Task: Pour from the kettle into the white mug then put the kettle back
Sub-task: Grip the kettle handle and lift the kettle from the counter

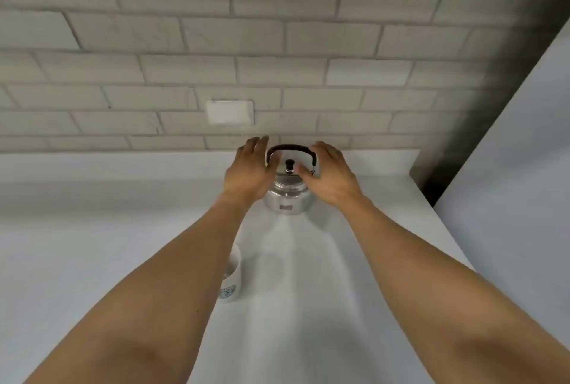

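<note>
Steel kettle (288,195) upright near wall, black handle raised; white mug (232,275) nearer, partly hidden.

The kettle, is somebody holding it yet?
Not yet. Both open hands, left hand and right hand, flank the kettle, gripping nothing.

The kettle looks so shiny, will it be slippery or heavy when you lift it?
The kettle is polished metal, so its sides probably would be slippery; the dark arched handle looks like the safer grip. Its wide flat base suggests it won't tip easily on the counter. Weight can't be told: the lid is on, so any water is hidden.
</note>
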{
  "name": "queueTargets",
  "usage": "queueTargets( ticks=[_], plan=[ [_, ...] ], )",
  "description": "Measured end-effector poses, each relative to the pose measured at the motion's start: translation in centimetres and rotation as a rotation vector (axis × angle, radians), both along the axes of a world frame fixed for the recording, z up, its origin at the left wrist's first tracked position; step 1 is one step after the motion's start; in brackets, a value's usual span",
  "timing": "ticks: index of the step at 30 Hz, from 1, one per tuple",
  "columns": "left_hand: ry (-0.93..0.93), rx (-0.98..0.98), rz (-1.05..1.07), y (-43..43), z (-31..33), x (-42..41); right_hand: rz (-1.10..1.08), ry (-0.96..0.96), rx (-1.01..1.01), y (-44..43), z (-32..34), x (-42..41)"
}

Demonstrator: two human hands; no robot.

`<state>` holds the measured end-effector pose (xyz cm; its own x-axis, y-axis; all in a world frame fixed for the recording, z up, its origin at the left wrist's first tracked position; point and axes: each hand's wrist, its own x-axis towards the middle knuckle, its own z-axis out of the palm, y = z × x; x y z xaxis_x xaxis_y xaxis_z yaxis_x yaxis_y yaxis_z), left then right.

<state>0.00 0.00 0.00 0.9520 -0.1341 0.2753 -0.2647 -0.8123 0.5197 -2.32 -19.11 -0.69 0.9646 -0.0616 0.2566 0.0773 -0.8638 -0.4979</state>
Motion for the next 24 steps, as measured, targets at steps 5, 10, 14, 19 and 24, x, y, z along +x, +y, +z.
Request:
queueTargets(
  ticks=[5,10,14,19,24],
  plan=[
    [0.103,-0.027,-0.045,-3.1,-1.2,4.5,0.107,0.113,-0.022,-1.3,-0.6,5.7],
    [0.243,0.049,-0.071,-3.6,-3.0,7.5,0.230,0.132,0.005,-1.6,-1.4,9.6],
    [0.138,0.073,-0.026,-3.2,-3.7,8.4,0.339,0.160,0.030,-1.2,-2.5,11.3],
    [0.132,0.114,-0.102,-1.9,-2.8,7.5,0.366,0.135,0.093,-1.4,-2.6,10.6],
    [0.097,0.066,-0.129,-0.7,0.1,2.9,0.366,0.039,0.121,-1.1,-0.6,6.6]
  ],
)
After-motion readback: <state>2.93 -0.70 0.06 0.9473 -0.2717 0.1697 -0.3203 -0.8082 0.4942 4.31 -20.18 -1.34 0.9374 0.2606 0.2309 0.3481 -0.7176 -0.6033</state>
